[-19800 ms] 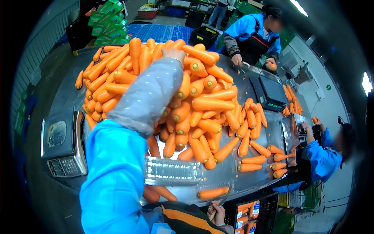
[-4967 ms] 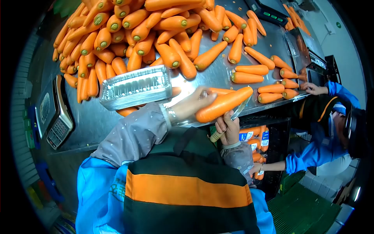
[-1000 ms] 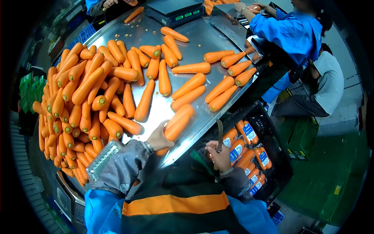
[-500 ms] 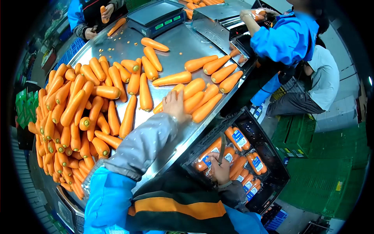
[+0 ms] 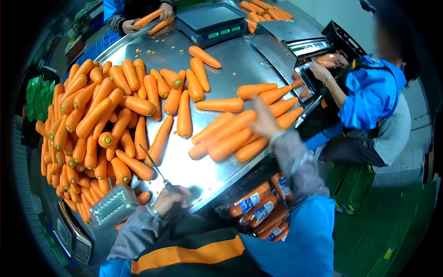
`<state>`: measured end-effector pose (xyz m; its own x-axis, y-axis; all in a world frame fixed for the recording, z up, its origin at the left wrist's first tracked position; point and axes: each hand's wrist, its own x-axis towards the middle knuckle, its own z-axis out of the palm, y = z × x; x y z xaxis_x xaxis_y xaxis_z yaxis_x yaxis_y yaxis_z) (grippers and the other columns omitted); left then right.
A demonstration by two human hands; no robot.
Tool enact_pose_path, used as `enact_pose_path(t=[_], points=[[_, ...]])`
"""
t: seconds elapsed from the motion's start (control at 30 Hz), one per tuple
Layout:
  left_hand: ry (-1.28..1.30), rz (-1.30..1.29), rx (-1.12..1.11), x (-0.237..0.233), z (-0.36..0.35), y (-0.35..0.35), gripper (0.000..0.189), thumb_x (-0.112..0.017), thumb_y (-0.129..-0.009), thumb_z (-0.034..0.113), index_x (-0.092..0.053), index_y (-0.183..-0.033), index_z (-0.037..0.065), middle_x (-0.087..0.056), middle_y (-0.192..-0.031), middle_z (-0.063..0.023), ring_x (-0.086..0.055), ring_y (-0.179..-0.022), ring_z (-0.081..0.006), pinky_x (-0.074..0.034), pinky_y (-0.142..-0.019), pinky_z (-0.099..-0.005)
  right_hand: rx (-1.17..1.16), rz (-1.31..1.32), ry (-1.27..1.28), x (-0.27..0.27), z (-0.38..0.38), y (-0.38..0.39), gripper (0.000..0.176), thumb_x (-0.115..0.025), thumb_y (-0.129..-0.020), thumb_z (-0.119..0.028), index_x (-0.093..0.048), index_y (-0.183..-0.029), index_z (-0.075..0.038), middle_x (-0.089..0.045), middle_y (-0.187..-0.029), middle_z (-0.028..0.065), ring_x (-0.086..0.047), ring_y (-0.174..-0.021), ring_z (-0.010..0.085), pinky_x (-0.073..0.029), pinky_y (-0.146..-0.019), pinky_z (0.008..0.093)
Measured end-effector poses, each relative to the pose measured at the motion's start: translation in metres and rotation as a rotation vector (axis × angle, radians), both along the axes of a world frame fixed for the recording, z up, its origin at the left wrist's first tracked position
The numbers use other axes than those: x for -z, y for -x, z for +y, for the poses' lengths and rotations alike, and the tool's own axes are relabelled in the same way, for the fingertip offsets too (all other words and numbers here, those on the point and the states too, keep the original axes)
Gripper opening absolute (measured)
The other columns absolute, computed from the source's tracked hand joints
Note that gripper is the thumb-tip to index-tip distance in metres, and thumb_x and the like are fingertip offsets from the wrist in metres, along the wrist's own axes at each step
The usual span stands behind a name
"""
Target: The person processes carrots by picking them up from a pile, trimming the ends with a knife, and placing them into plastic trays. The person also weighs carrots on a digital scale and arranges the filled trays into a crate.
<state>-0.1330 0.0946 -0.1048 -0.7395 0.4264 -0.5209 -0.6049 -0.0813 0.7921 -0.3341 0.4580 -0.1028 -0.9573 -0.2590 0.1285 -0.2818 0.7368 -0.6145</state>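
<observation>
My left hand (image 5: 167, 201) is closed around the dark handle of a thin-bladed knife (image 5: 156, 167) near the front edge of the steel table. The blade points up and left, toward the large carrot pile (image 5: 87, 124). My right hand (image 5: 266, 121), a little blurred, reaches over a loose group of carrots (image 5: 228, 144) on the right part of the table. Its fingers are stretched out and apart among them. A clear plastic tray (image 5: 114, 204) stands left of my left hand, against the pile.
Packed carrots with blue labels (image 5: 260, 210) lie in a black crate below the table edge. A scale (image 5: 211, 25) stands at the back, near a person holding carrots (image 5: 148, 18). On the right, a person in blue (image 5: 369, 92) works at a metal machine (image 5: 290, 46).
My left hand has drawn back from the carrots and now holds the knife, which was at my right hand over the crate. My right hand has moved up to the carrots.
</observation>
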Motion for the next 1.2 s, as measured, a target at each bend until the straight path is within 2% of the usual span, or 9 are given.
enact_pose_path(t=[0.13,0.27,0.3,0.4,0.53,0.77,0.9,1.13,1.2], points=[[0.261,-0.126,-0.055,0.017,-0.018,-0.021,0.018,-0.047,-0.082,0.000,-0.061,-0.093,-0.001,-0.058,-0.071,-0.0077,-0.059,-0.059,-0.0169,-0.048,-0.056,-0.0273,0.093,0.078,-0.619,0.001,0.063,0.083,0.084,-0.069,-0.063,-0.004,-0.032,-0.138,-0.011,-0.043,-0.135,0.0122,-0.041,-0.125,0.0287,-0.034,-0.102,0.0432],[0.426,-0.220,-0.027,0.044,-0.022,-0.027,0.014,-0.054,-0.083,0.005,-0.061,-0.094,-0.001,-0.061,-0.074,-0.0068,-0.061,-0.062,-0.0150,-0.050,-0.056,-0.0254,-0.056,-0.037,-1.053,0.053,0.103,0.142,0.058,-0.039,-0.089,-0.012,-0.023,-0.145,-0.023,-0.041,-0.140,0.0062,-0.038,-0.129,0.0225,-0.033,-0.102,0.0442],[0.449,-0.221,-0.027,0.048,-0.020,-0.026,0.015,-0.058,-0.083,0.012,-0.061,-0.093,0.002,-0.061,-0.071,-0.0057,-0.060,-0.061,-0.0142,-0.049,-0.058,-0.0261,-0.069,-0.168,-1.062,0.056,0.102,0.154,0.070,-0.053,-0.083,-0.012,-0.022,-0.145,-0.024,-0.042,-0.138,0.0055,-0.039,-0.128,0.0232,-0.033,-0.102,0.0442],[0.584,-0.257,0.093,0.074,-0.019,-0.019,0.029,-0.063,-0.083,0.034,-0.063,-0.090,0.007,-0.063,-0.068,-0.0034,-0.059,-0.060,-0.0135,-0.047,-0.063,-0.0282,-0.170,-0.091,-0.935,0.045,0.101,0.160,0.104,-0.082,-0.049,-0.014,-0.031,-0.139,-0.022,-0.050,-0.127,0.0057,-0.048,-0.117,0.0271,-0.039,-0.096,0.0435],[0.657,-0.371,0.184,0.054,-0.006,0.005,0.053,-0.063,-0.079,0.056,-0.060,-0.104,0.009,-0.064,-0.077,-0.0056,-0.060,-0.062,-0.0135,-0.047,-0.065,-0.0274,-0.102,-0.305,-0.829,0.033,0.072,0.162,0.113,-0.089,-0.041,-0.032,-0.031,-0.138,-0.017,-0.049,-0.120,0.0155,-0.048,-0.111,0.0347,-0.041,-0.096,0.0442],[0.922,-0.072,0.303,0.037,-0.005,0.004,0.070,-0.067,-0.075,0.046,-0.044,-0.133,0.015,-0.057,-0.120,-0.0154,-0.057,-0.106,-0.0293,-0.045,-0.090,-0.0375,-0.018,-0.228,-0.743,0.028,0.040,0.159,0.108,-0.084,-0.046,-0.039,-0.032,-0.136,-0.011,-0.049,-0.118,0.0184,-0.049,-0.109,0.0386,-0.045,-0.091,0.0434],[1.049,0.145,0.214,0.013,-0.002,0.000,0.073,-0.070,-0.073,0.047,-0.044,-0.132,0.011,-0.049,-0.125,-0.0158,-0.055,-0.107,-0.0282,-0.045,-0.089,-0.0363,-0.174,-0.247,-0.189,0.014,0.022,0.177,0.077,-0.081,-0.054,-0.031,-0.049,-0.119,-0.007,-0.060,-0.100,0.0137,-0.061,-0.092,0.0284,-0.049,-0.082,0.0413],[0.149,0.426,-0.320,-0.047,-0.018,0.011,0.102,-0.078,-0.070,0.041,-0.015,-0.145,0.010,-0.034,-0.137,-0.0216,-0.046,-0.119,-0.0307,-0.043,-0.096,-0.0399,-0.446,-0.328,0.497,-0.113,-0.169,0.022,0.053,-0.075,-0.067,-0.013,-0.049,-0.112,-0.002,-0.058,-0.097,0.0063,-0.058,-0.090,0.0169,-0.048,-0.077,0.0307],[0.031,0.393,-0.434,-0.093,-0.034,0.001,0.101,-0.074,-0.077,0.015,0.000,-0.146,0.011,-0.023,-0.145,-0.0197,-0.036,-0.129,-0.0287,-0.036,-0.103,-0.0395,-0.553,-0.352,0.512,-0.135,-0.243,-0.043,0.054,-0.076,-0.067,-0.016,-0.048,-0.112,-0.002,-0.058,-0.099,0.0077,-0.059,-0.089,0.0186,-0.048,-0.077,0.0318]])
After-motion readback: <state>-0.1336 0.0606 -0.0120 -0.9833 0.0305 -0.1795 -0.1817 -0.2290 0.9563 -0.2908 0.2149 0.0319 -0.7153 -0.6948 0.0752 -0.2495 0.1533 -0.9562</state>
